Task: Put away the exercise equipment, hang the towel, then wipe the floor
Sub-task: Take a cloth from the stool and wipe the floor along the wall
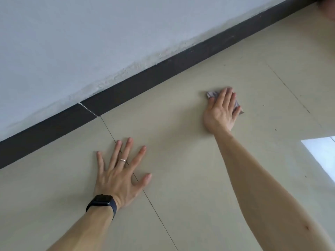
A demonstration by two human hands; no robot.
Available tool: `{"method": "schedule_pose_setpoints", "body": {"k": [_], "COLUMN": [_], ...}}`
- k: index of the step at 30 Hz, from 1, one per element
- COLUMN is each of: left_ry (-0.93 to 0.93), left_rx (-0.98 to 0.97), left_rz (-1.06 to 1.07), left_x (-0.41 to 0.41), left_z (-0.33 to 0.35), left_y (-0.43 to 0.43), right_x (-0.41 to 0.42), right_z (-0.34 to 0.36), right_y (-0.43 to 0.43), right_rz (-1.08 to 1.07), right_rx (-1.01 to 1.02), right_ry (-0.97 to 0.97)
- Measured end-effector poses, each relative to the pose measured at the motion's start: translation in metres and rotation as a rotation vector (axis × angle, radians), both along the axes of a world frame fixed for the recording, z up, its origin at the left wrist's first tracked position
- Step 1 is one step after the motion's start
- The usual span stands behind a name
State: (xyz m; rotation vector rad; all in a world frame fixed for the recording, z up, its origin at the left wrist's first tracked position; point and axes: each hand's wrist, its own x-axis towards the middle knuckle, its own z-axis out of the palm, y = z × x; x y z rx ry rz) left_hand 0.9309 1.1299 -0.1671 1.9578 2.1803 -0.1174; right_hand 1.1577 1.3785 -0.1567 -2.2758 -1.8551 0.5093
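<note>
Right hand (220,111) presses cloth (212,94) flat on floor (181,178).

Cannot see the cloth (211,94) under the right hand (222,111) beyond two grey corners. Cannot follow the left forearm (87,230) or right forearm (262,187) past the bottom edge, nor identify the blurred shape (329,8) at top right

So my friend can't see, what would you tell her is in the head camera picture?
A person's right hand presses a grey cloth flat on a beige tiled floor, near a dark skirting board. The left hand, wearing a ring and a black watch, lies spread flat.
</note>
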Motion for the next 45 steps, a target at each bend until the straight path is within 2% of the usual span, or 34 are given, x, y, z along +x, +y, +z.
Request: {"method": "schedule_pose_setpoints", "body": {"k": [3,4,6,9,11,13,15,17,18,19,20,23,24,25,26,29,31,32,33,37,38,39,40,43,45], "left_ry": [-0.007,-0.012,-0.015,-0.035,-0.042,-0.044,-0.047,-0.053,-0.050,-0.046,-0.040,-0.027,-0.023,-0.021,-0.027,-0.062,-0.065,-0.067,-0.071,-0.060,-0.063,-0.069,-0.071,-0.083,-0.094], "left_rx": [0.004,0.000,0.002,0.002,0.005,0.005,0.002,-0.001,0.000,0.001,0.000,-0.005,-0.010,-0.013,-0.012,0.004,0.014,0.018,0.014,-0.010,-0.005,0.001,0.004,-0.017,-0.035], "left_rz": [-0.004,-0.007,-0.009,-0.015,-0.003,0.003,0.009,0.009,0.005,0.006,0.005,-0.001,0.001,0.002,0.003,0.011,0.016,0.019,0.022,0.028,0.025,0.019,0.012,0.003,-0.027], "left_x": [0.000,0.000,-0.001,0.000,-0.003,-0.002,-0.002,-0.002,-0.002,-0.001,-0.001,-0.003,-0.003,-0.004,-0.003,-0.002,-0.002,-0.002,-0.002,-0.003,-0.003,-0.003,-0.003,-0.004,-0.005], "left_z": [0.002,0.003,0.004,0.005,0.005,0.005,0.006,0.006,0.007,0.006,0.006,0.004,0.004,0.003,0.003,0.005,0.005,0.005,0.005,0.002,0.002,0.001,0.000,-0.001,0.000], "left_y": [0.000,0.000,0.001,0.002,0.003,0.001,0.000,0.002,0.002,0.002,0.002,0.001,0.001,0.001,0.001,0.000,-0.001,-0.002,-0.001,-0.001,-0.001,-0.002,-0.002,-0.002,-0.001], "right_x": [-0.041,-0.041,-0.033,-0.026,-0.058,-0.096,-0.112,-0.091,-0.072,-0.051,-0.029,0.020,0.020,0.016,0.010,0.007,0.026,0.038,0.048,0.056,0.041,0.025,0.007,-0.023,-0.011], "right_z": [-0.003,-0.001,0.003,0.006,0.004,0.002,-0.002,0.001,0.002,0.003,0.003,0.007,0.007,0.007,0.006,0.006,0.008,0.006,0.005,0.000,0.000,-0.001,0.000,0.002,0.003], "right_y": [-0.008,-0.001,0.024,0.054,0.049,0.019,-0.023,-0.045,-0.044,-0.038,-0.029,-0.021,-0.037,-0.061,-0.092,-0.198,-0.219,-0.214,-0.205,-0.193,-0.210,-0.237,-0.271,-0.376,-0.399], "right_rz": [0.633,0.744,0.701,0.272,0.142,0.293,0.621,0.903,0.967,0.949,0.838,0.142,0.021,0.038,0.187,0.849,1.091,1.082,0.971,0.011,-0.085,-0.078,0.033,0.639,0.909], "right_rx": [0.060,0.064,0.036,-0.037,-0.014,0.019,0.063,0.058,0.058,0.054,0.047,-0.027,-0.021,0.013,0.049,0.072,0.050,0.053,0.056,-0.067,-0.082,-0.072,-0.024,0.101,0.098], "right_ry": [0.028,0.029,-0.006,-0.052,-0.044,-0.014,0.002,-0.014,-0.035,-0.061,-0.078,-0.040,-0.051,-0.081,-0.093,-0.066,-0.088,-0.121,-0.137,-0.032,-0.005,-0.004,-0.016,-0.053,-0.061]}}
